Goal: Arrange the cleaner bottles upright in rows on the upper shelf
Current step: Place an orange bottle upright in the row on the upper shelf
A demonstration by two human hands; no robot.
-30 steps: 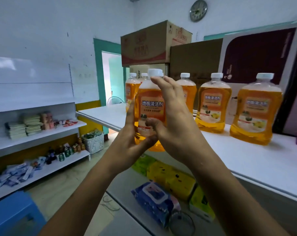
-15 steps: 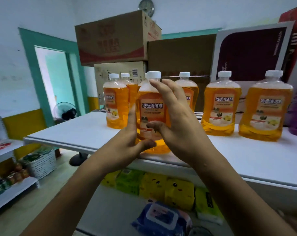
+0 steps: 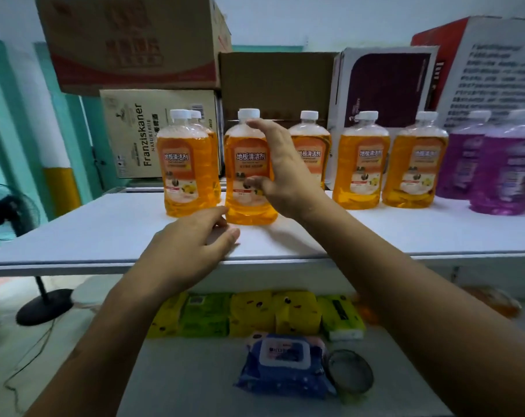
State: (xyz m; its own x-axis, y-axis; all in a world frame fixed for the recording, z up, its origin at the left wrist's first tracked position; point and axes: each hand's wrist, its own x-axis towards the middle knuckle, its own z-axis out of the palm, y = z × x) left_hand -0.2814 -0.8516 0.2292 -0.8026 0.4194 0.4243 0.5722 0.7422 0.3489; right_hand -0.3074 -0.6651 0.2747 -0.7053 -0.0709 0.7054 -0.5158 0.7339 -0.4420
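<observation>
An orange cleaner bottle with a white cap stands upright on the white upper shelf, in the front row. My right hand wraps its right side, with fingers up at the neck and the thumb on the label. My left hand lies flat on the shelf, its fingertips just beside the bottle's base and holding nothing. More orange bottles stand upright to the left, behind and to the right.
Purple bottles stand at the shelf's right end. Cardboard boxes are stacked along the back. The lower shelf holds yellow and green tissue packs and a blue wipes pack. A floor fan stands at the left.
The bottle went from held in the air to standing on the shelf. My left hand let go and dropped to the shelf surface. The view moved closer and to the right.
</observation>
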